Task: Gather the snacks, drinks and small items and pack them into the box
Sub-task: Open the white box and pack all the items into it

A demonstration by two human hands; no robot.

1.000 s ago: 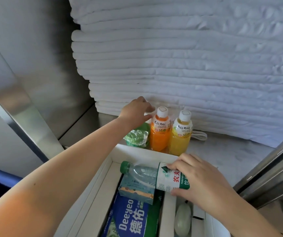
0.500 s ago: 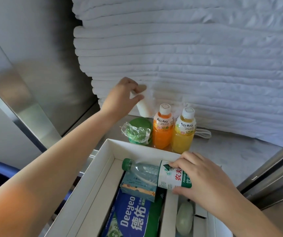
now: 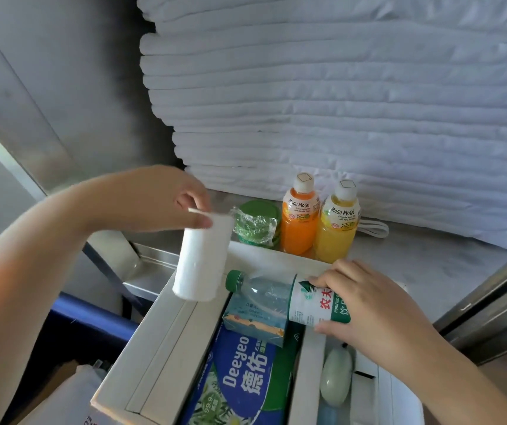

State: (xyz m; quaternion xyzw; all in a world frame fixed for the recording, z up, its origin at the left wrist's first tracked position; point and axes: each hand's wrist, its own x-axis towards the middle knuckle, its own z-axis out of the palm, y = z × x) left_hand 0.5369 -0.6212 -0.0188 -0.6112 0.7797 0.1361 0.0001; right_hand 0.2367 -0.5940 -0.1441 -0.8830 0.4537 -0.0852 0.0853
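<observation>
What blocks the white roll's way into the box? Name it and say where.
Nothing visible lies between the white roll, held by the left hand, and the box opening. Inside, the water bottle held by the right hand lies across the far end, its cap close beside the roll.

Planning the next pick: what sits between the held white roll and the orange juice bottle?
A green round tub wrapped in clear plastic, in the head view.

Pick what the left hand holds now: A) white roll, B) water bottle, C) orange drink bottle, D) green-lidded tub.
A: the left hand pinches the white roll by its top, over the far left corner of the box; the water bottle is gripped by the right hand.
</observation>
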